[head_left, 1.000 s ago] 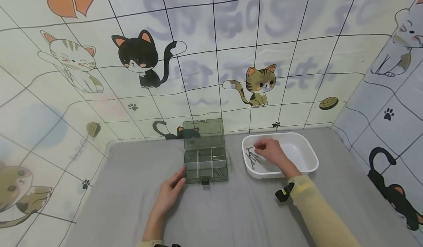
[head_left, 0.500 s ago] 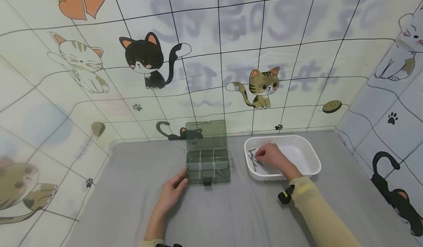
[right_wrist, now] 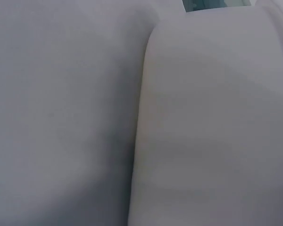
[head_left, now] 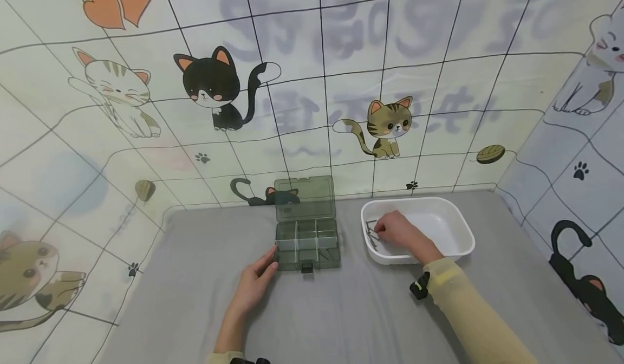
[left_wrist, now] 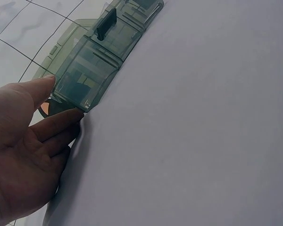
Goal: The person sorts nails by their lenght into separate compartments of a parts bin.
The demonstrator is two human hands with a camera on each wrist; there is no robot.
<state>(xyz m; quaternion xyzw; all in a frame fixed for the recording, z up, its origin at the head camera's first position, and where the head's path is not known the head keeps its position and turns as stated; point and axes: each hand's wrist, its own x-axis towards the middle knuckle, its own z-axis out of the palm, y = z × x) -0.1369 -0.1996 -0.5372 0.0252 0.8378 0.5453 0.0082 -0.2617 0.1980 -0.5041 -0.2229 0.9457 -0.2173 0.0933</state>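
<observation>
My left hand (head_left: 255,283) rests at the left side of a green see-through compartment box (head_left: 307,264), its lid standing up at the back. In the left wrist view my left thumb and fingertips touch the end wall of the box (left_wrist: 82,77). Several thin grey screws (head_left: 325,254) lie in the front right compartment. My right hand (head_left: 400,231) reaches into a white plastic tray (head_left: 453,218), fingers bent down among loose screws (head_left: 371,234) at its left end. I cannot tell whether a screw is between those fingertips.
A grey cloth (head_left: 341,320) covers the table. Behind it hangs a cat-print sheet (head_left: 302,82), close to the raised lid. The right wrist view shows mostly the tray's outer wall (right_wrist: 212,117). A black camera (head_left: 419,287) sits on the right wrist.
My right fingers have moved slightly within the tray, down over the screws, covering more of them. My left hand stays at the box. The head view has shifted a little.
</observation>
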